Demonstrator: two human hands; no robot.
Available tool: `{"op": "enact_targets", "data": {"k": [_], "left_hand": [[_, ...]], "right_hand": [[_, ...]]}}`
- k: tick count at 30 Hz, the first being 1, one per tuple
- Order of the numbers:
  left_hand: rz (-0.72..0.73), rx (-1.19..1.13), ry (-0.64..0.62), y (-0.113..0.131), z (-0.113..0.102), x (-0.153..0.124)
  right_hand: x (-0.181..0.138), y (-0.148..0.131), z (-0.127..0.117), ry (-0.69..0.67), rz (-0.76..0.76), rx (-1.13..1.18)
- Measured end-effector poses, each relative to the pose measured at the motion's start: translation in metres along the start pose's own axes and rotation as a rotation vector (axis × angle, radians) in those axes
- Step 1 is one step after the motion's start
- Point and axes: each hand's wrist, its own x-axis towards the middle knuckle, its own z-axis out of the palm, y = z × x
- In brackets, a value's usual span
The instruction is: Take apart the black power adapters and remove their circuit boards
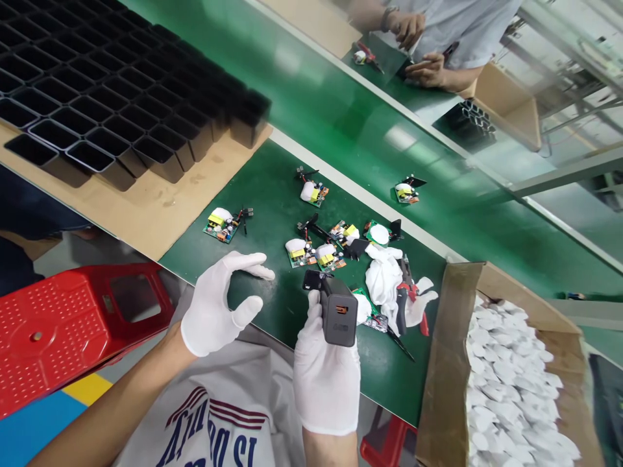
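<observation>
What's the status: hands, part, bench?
Right hand grips black charger housing. Left hand open, empty. Circuit boards scattered beyond on green mat.

The black tray [121, 97] of cells runs off the top and left edges. The cardboard box [448, 363] of white pieces is cut off below. The co-worker's hands [428, 68] hide what they hold.

Legible text is scarce. The white shirt [228, 415] worn by the person, at the bottom edge of the view, carries large dark-blue block capitals under red and blue stripes. They appear upside down and are cut off by the frame; the strokes suggest "IS" and "US", but no whole word can be confirmed. The dark charger housing [339, 311] held in the right hand [325, 370] bears a small orange mark on its face, too small to read. No other lettering, numbers or signs can be read.
</observation>
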Motion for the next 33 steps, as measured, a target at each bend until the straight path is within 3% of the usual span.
{"op": "enact_targets", "data": {"k": [6,9,11,13,19,33], "left_hand": [[0.022,-0.008,-0.003,0.0,-0.002,0.0],[0.026,0.003,-0.004,0.0,-0.001,0.0],[0.033,0.017,-0.01,-0.001,-0.001,0.0],[0.047,0.033,-0.02,-0.001,0.0,0.0],[0.058,0.052,-0.011,-0.001,0.0,0.002],[0.039,0.032,-0.014,-0.002,-0.001,0.0]], "right_hand": [[0.002,-0.003,-0.001,0.125,-0.288,-0.361],[0.006,-0.008,-0.004,0.2,-0.682,-0.749],[0.01,-0.009,-0.003,0.165,-0.934,-0.992],[0.013,-0.009,0.0,0.086,-1.071,-1.171],[0.014,-0.011,0.005,0.059,-1.138,-1.413],[0.015,-0.008,0.003,0.033,-1.101,-1.369]]}}
